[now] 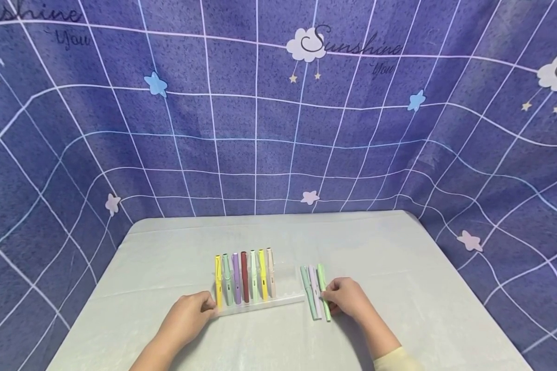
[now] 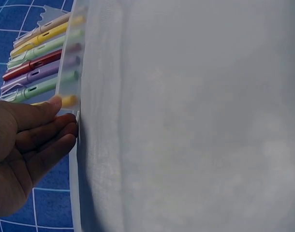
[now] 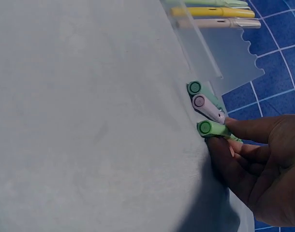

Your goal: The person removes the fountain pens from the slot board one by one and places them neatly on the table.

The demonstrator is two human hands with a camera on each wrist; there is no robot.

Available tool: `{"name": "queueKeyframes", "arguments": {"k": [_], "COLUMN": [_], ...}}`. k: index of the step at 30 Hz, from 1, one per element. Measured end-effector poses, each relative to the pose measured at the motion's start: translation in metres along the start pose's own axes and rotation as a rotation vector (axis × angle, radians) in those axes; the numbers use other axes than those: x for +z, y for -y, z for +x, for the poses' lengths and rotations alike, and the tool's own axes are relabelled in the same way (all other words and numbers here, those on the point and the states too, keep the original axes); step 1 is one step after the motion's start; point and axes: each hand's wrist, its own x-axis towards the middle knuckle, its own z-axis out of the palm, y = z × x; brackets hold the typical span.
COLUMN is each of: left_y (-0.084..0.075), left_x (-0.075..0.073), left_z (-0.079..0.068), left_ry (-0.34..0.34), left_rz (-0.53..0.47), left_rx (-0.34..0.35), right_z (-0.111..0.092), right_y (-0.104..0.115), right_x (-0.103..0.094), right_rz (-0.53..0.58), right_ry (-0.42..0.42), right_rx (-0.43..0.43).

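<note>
A clear plastic pen stand point(image 1: 285, 300) holds several capped pens in a row: yellow, green, purple, dark red, pale green, yellow and pale pink. At its left end, my left hand point(image 1: 187, 315) pinches the front corner between thumb and fingers, close by the yellow pen point(image 1: 218, 283). On the other side, my right hand point(image 1: 349, 297) pinches a bright green pen point(image 3: 211, 128) between thumb and index finger. Beside that pen lie a lilac pen point(image 1: 315, 293) and a grey-green pen point(image 1: 308, 291), close together on the table.
A white cloth covers the table point(image 1: 376, 242). Notched slots at the right part of the stand hold no pens. Behind and along both sides hangs a blue curtain point(image 1: 278, 118) with a grid, stars and clouds.
</note>
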Motion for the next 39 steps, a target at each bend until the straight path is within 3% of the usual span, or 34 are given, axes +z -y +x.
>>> {"name": "queueKeyframes", "arguments": {"k": [15,20,28,34,39], "left_y": [0.003,0.003,0.002,0.003,0.003], "left_x": [-0.001,-0.001,0.000,0.000,0.000], "left_z": [0.001,0.000,0.002,0.001,0.002], "left_ry": [-0.004,0.000,0.012,0.014,0.016], "left_rz": [0.010,0.008,-0.002,-0.003,-0.002], "left_rx": [0.026,0.020,0.009,0.009,0.009], "right_z": [-0.001,0.000,0.006,0.010,0.013], "right_y": [0.001,0.001,0.021,0.043,0.052], "right_x": [0.006,0.003,-0.011,-0.006,0.015], "right_rz": [-0.073,-0.061,-0.201,-0.047,0.076], "right_ry": [-0.075,-0.050,-0.124,-0.030,0.079], "right_rx": [0.012,0.021,-0.049,-0.186,-0.296]}}
